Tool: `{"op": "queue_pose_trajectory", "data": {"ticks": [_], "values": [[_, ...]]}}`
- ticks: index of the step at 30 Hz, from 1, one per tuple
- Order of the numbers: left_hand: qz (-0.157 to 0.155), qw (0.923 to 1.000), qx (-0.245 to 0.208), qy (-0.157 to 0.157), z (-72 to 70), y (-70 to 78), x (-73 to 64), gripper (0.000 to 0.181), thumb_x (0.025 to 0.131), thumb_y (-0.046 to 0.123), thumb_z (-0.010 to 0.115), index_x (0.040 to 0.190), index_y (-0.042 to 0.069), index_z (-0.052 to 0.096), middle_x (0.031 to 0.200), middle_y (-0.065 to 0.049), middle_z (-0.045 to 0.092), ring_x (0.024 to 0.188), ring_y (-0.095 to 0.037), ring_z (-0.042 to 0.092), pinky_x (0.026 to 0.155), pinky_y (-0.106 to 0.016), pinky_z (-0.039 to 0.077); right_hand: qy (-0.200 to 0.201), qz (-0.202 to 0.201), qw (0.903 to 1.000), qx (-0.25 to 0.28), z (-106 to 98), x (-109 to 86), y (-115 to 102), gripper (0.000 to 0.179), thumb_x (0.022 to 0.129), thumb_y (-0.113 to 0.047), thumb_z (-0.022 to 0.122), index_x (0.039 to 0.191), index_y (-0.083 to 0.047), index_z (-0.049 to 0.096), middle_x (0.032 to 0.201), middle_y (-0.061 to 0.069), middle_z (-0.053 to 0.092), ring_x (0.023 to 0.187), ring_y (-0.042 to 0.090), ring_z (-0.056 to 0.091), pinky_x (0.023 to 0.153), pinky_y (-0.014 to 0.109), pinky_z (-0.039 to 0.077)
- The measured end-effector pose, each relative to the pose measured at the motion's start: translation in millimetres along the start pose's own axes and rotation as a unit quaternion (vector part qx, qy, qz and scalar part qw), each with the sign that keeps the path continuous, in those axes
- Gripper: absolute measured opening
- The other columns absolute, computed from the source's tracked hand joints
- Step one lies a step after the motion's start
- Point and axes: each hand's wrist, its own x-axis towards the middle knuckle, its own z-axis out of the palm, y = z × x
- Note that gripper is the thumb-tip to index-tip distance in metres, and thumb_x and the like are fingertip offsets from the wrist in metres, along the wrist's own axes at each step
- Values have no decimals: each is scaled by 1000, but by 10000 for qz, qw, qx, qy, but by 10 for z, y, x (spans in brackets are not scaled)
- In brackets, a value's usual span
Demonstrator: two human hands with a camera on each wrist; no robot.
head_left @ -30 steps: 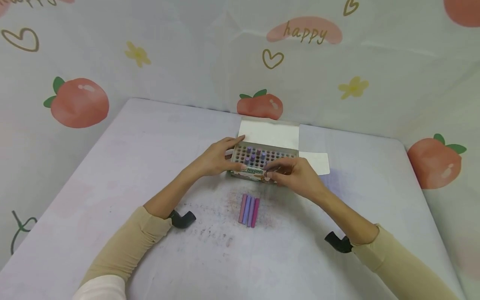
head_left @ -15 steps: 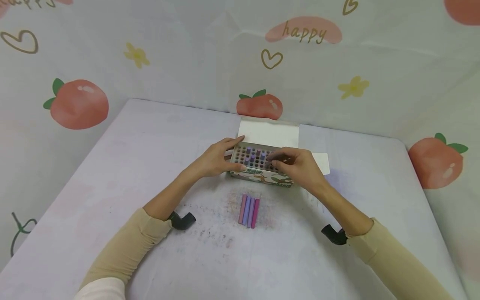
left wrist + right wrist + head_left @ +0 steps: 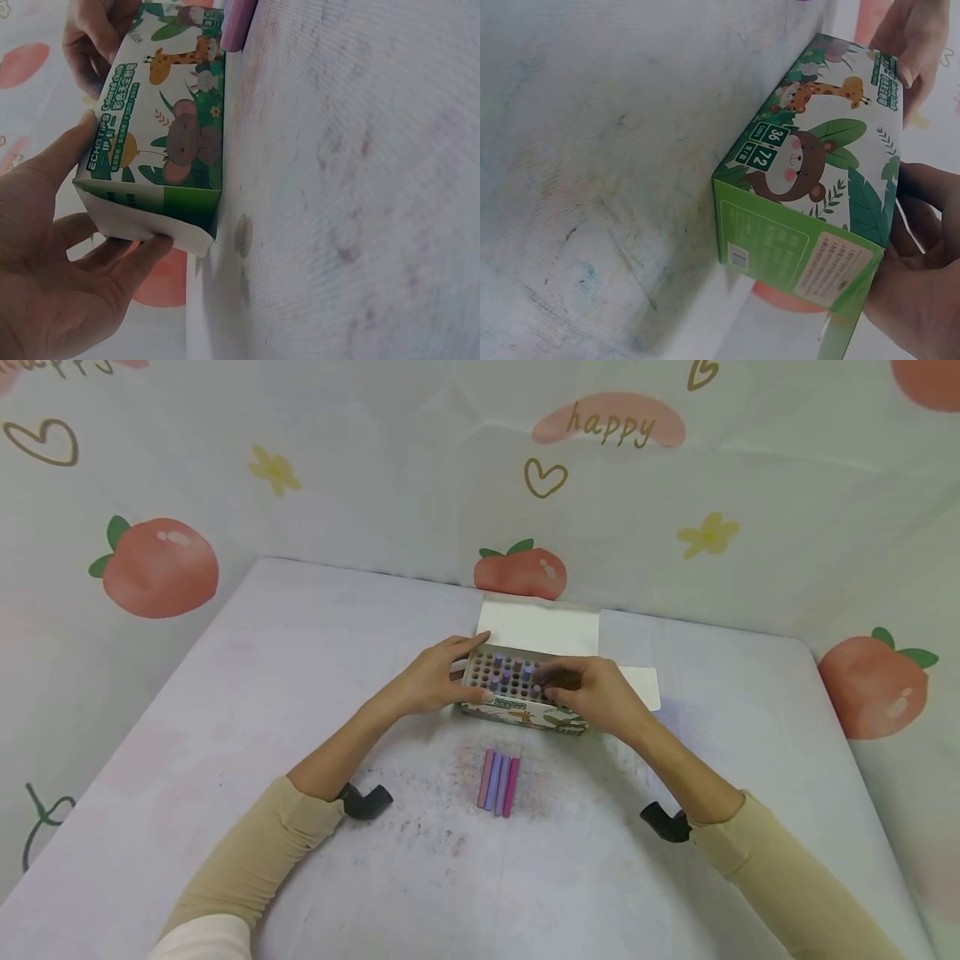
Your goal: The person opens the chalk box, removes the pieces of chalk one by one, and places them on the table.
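An opened colored-chalk box (image 3: 525, 716) stands on the table, its top a grid of round holes with several purple and pink chalk sticks upright in it. My left hand (image 3: 431, 677) steadies its left end, thumb on the front edge and other fingers against the white side flap (image 3: 142, 221) in the left wrist view. Over the right part of the grid is my right hand (image 3: 603, 693), thumb and index finger apart, just right of a pale purple chalk stick (image 3: 536, 691) standing in a front hole. The hand hides the holes beneath it.
Several pink and purple chalk sticks (image 3: 498, 782) lie side by side in front of the box. Behind it the white lid (image 3: 538, 625) is folded back, and another flap (image 3: 643, 687) sticks out right. Chalk smudges mark the white tablecloth (image 3: 420, 877).
My right hand has moved from the box's front edge up over the grid, then slightly right off a chalk stick that now stands in a hole. The left hand has stayed put.
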Motion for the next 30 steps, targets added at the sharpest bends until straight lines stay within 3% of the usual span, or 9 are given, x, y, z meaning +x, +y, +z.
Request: {"op": "queue_pose_trajectory", "data": {"ticks": [11, 19, 22, 30], "values": [[74, 9996, -251, -43, 12, 6, 12, 91, 86, 31, 80, 159, 21, 26, 152, -16, 35, 137, -31, 41, 106, -34, 48, -309, 104, 9980, -550, -24, 79, -16, 20, 90, -10, 74, 109, -12, 78, 102, 4, 75, 91, 17, 70, 75, 34, 58], [-19, 9999, 132, 1, -2, 15, 22, 93, 85, 38, 79, 159, 24, 25, 154, -14, 34, 140, -34, 37, 111, -46, 43, -675, 292, 9946, -736, -62, 174, -23, 22, 89, -12, 76, 110, -11, 78, 114, 9, 72, 96, 21, 68, 66, 29, 53], [-43, 10000, 78, -12, -5, 19, 23, 93, 86, 37, 79, 159, 24, 24, 154, -14, 34, 140, -34, 37, 111, -45, 42, -710, 276, 9942, -757, -60, 191, -16, 21, 88, -12, 76, 109, -9, 79, 116, 12, 71, 99, 23, 67, 63, 26, 50], [-95, 9999, -141, -32, -2, 11, 39, 92, 87, 34, 79, 159, 25, 24, 155, -13, 33, 140, -31, 37, 109, -36, 46, -397, 42, 9948, -936, -19, 162, 26, 19, 88, -16, 77, 105, -9, 80, 108, 10, 74, 67, 15, 59, 52, 27, 40]]}}
